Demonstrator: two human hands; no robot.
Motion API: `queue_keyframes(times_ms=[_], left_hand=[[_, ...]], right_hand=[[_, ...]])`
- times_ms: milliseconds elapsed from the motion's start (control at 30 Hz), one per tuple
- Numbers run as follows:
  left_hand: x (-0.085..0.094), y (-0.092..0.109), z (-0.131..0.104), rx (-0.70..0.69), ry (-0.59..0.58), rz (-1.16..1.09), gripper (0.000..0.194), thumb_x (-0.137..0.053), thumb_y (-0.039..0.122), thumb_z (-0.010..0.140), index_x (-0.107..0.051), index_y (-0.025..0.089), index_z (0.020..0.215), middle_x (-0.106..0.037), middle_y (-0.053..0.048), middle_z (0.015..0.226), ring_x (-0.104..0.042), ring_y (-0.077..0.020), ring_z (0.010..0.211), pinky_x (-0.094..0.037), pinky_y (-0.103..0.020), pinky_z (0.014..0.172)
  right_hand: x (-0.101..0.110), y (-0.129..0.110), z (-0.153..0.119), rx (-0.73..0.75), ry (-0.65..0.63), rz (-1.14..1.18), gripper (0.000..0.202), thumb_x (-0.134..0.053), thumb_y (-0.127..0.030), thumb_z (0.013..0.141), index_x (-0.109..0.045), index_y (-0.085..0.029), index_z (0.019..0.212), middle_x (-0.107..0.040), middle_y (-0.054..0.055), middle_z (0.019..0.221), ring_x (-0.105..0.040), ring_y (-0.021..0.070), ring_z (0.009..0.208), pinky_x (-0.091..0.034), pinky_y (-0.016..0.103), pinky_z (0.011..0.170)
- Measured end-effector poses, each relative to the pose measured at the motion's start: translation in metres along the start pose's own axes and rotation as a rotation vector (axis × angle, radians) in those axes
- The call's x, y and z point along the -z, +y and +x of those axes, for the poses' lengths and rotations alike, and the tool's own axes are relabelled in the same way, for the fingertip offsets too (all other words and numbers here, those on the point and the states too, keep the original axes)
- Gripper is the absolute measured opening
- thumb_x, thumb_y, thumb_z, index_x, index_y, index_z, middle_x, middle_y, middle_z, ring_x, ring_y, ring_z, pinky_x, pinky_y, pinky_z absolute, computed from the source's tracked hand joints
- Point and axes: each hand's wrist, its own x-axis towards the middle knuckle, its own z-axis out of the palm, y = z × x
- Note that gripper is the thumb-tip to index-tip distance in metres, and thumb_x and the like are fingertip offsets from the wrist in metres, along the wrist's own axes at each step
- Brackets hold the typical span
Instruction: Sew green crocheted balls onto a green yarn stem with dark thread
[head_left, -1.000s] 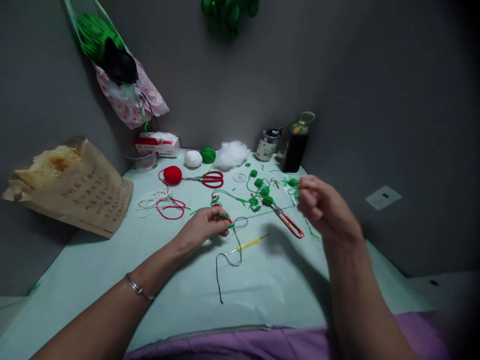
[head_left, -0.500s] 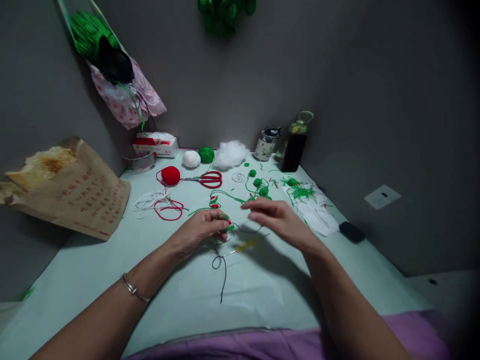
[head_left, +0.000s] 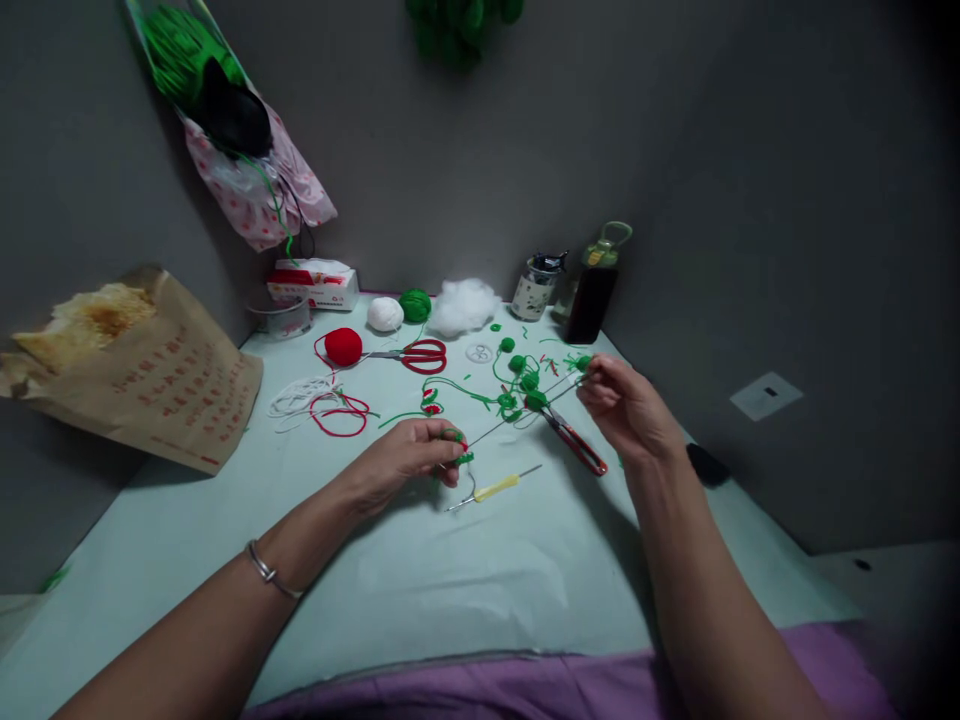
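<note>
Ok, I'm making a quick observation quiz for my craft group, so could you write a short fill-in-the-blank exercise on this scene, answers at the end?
1. The left hand pinches a small piece coloured red and ____.
2. The right hand holds a thin thread that runs back to the ____ hand.
3. The crochet hook lying on the table has a ____ handle.
4. The yarn ball beside the tips of the scissors is ____.

Missing words: green; left; yellow; red.

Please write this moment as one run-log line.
Left hand: pinching red-and-green piece | right hand: raised, holding dark thread | thread: straight between hands | table: yellow-handled hook, red-handled scissors
</note>
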Motion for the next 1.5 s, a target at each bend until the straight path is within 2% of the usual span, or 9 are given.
queue_keyframes(times_ms=[200,500,600,733,867,1067,1167,1267,1500], left_hand=[[-0.002,0.001,-0.001,0.023,-0.005,0.025,0.016,-0.075,0.027,0.071,-0.065,0.015,0.075,-0.064,-0.003,0.065,-0.060,-0.0139,0.059,-0.044,-0.027,0.061],[-0.002,0.004,-0.003,0.033,-0.007,0.023,0.018,-0.075,0.028,0.070,-0.064,0.015,0.076,-0.064,-0.002,0.064,-0.061,-0.0142,0.059,-0.046,-0.028,0.063],[-0.001,0.003,-0.003,0.020,-0.005,0.021,0.017,-0.074,0.029,0.073,-0.065,0.015,0.078,-0.064,-0.002,0.066,-0.061,-0.0139,0.060,-0.046,-0.028,0.065],[-0.002,0.003,-0.003,0.011,-0.005,0.016,0.017,-0.074,0.029,0.075,-0.066,0.014,0.078,-0.062,-0.002,0.071,-0.060,-0.0131,0.061,-0.047,-0.028,0.065],[-0.004,0.003,-0.004,-0.017,-0.012,-0.017,0.017,-0.075,0.028,0.077,-0.066,0.014,0.079,-0.060,0.000,0.075,-0.060,-0.0111,0.062,-0.046,-0.026,0.064],[-0.002,0.002,-0.001,-0.010,-0.008,-0.164,0.019,-0.077,0.027,0.077,-0.066,0.014,0.084,-0.061,0.000,0.073,-0.059,-0.0100,0.061,-0.048,-0.024,0.063],[-0.001,-0.001,0.000,-0.035,0.038,-0.266,0.022,-0.078,0.024,0.077,-0.065,0.014,0.092,-0.062,0.001,0.075,-0.059,-0.0093,0.062,-0.052,-0.024,0.065],[-0.001,-0.004,0.001,-0.058,0.076,-0.312,0.023,-0.078,0.022,0.077,-0.063,0.015,0.093,-0.063,0.000,0.078,-0.061,-0.0090,0.064,-0.055,-0.023,0.067],[-0.008,-0.005,0.000,-0.057,0.086,-0.277,0.027,-0.080,0.026,0.076,-0.062,0.016,0.093,-0.064,0.001,0.078,-0.062,-0.0089,0.065,-0.054,-0.022,0.067]], right_hand=[[0.039,-0.015,0.019,0.071,0.299,0.055,0.018,-0.079,-0.018,0.066,-0.061,-0.015,0.066,-0.051,-0.006,0.058,-0.040,0.0012,0.045,-0.039,0.013,0.040],[0.050,-0.009,0.023,0.301,0.374,-0.285,0.021,-0.082,-0.017,0.064,-0.070,-0.015,0.081,-0.052,-0.006,0.056,-0.039,0.0054,0.046,-0.030,0.018,0.038],[0.024,0.000,0.008,0.322,0.214,-0.550,0.019,-0.076,-0.027,0.073,-0.074,-0.014,0.087,-0.055,-0.003,0.059,-0.042,0.0078,0.052,-0.032,0.020,0.045],[-0.025,0.014,-0.026,0.105,-0.303,-0.740,0.026,-0.066,-0.039,0.086,-0.075,-0.016,0.096,-0.065,0.003,0.078,-0.052,0.0122,0.066,-0.041,0.024,0.058],[-0.058,0.023,-0.051,0.113,-0.666,-0.896,0.018,-0.067,-0.033,0.088,-0.074,-0.020,0.098,-0.064,0.002,0.086,-0.055,0.0131,0.076,-0.043,0.025,0.068],[-0.047,0.026,-0.044,0.130,-0.554,-0.976,0.026,-0.048,-0.032,0.099,-0.069,-0.018,0.106,-0.065,0.003,0.082,-0.058,0.0137,0.069,-0.046,0.027,0.065],[-0.036,0.026,-0.039,0.306,-0.459,-1.115,0.029,-0.051,-0.028,0.097,-0.062,-0.024,0.123,-0.066,0.009,0.108,-0.061,0.0154,0.077,-0.048,0.031,0.071],[-0.041,0.026,-0.043,0.474,-0.379,-1.162,0.018,-0.059,-0.028,0.094,-0.067,-0.022,0.109,-0.063,0.010,0.112,-0.059,0.0150,0.075,-0.047,0.031,0.071],[-0.065,0.032,-0.060,0.396,-0.553,-1.019,0.012,-0.064,-0.031,0.092,-0.070,-0.021,0.091,-0.064,0.004,0.087,-0.057,0.0144,0.074,-0.043,0.026,0.063]])
